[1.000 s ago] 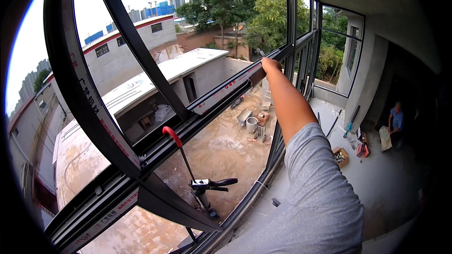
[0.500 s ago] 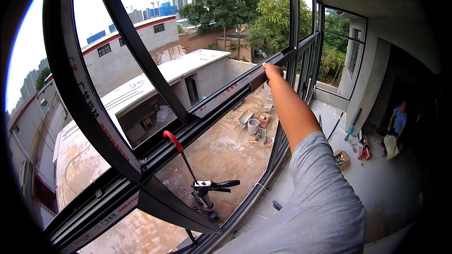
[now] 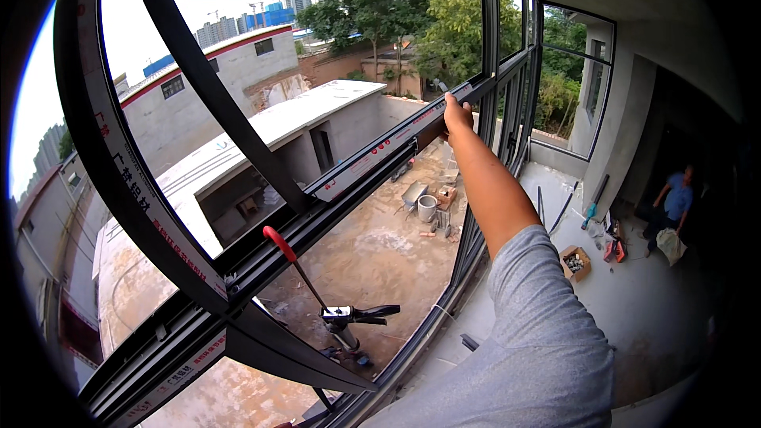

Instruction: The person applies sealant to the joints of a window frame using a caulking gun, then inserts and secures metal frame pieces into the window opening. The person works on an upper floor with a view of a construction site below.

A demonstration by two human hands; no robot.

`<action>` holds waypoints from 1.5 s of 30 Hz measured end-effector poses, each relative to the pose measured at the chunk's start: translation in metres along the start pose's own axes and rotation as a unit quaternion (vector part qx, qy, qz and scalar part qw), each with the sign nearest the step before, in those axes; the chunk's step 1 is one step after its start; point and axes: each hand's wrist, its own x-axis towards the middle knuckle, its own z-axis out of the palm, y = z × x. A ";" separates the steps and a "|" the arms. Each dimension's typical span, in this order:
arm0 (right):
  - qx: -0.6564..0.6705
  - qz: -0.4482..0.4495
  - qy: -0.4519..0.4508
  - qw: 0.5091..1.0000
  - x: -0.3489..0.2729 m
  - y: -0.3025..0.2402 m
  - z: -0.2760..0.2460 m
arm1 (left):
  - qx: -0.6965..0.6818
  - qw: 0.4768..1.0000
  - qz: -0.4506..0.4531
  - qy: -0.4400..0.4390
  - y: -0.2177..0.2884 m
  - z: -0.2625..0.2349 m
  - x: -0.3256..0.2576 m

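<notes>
My right hand (image 3: 457, 117) reaches far out from a grey short sleeve and is closed around the horizontal crossbar (image 3: 372, 160) of a dark metal window frame. The thumb lies along its top, while the other fingers are mostly hidden behind my hand and the bar. Printed protective film covers part of the bar. Nearer to me, a caulking gun (image 3: 342, 319) stands at the lower frame, its thin rod rising to a red curved end (image 3: 278, 242) beside the crossbar. My left hand is out of view.
A dark upright (image 3: 131, 166) curves past on the left. Below the opening lies a dirt yard with a round bucket (image 3: 426, 208). Indoors on the right, a cardboard box (image 3: 575, 263) and tools sit on the floor, and a person in blue (image 3: 676, 198) holds a pale sack (image 3: 671, 246).
My view has shifted slightly, so the frame sits a little further left. My right hand stays on the crossbar, with its thumb now more upright. The person in blue has shifted a little to the right.
</notes>
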 end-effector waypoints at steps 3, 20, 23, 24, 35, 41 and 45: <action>0.036 -0.012 0.003 0.999 0.014 0.006 -0.002 | 0.006 1.000 0.003 0.002 -0.007 -0.001 0.000; -0.013 -0.051 0.011 0.999 0.033 0.015 -0.009 | 0.012 1.000 0.020 0.006 -0.030 0.005 0.002; -0.092 -0.115 0.068 0.987 0.052 0.021 0.001 | 0.023 0.999 0.023 0.003 -0.033 0.006 0.004; -0.127 -0.141 0.096 0.977 0.059 0.022 0.003 | 0.028 0.999 0.020 0.002 -0.031 0.007 0.005; -0.099 -0.108 0.111 0.983 0.059 0.006 0.012 | 0.141 0.990 0.008 -0.024 -0.036 0.007 0.008; -0.077 -0.101 0.120 0.985 0.048 -0.003 0.016 | 0.171 0.985 0.024 -0.020 -0.043 0.008 0.009; -0.105 -0.084 0.135 0.982 0.047 -0.008 0.019 | 0.174 0.984 0.017 -0.019 -0.033 0.015 0.010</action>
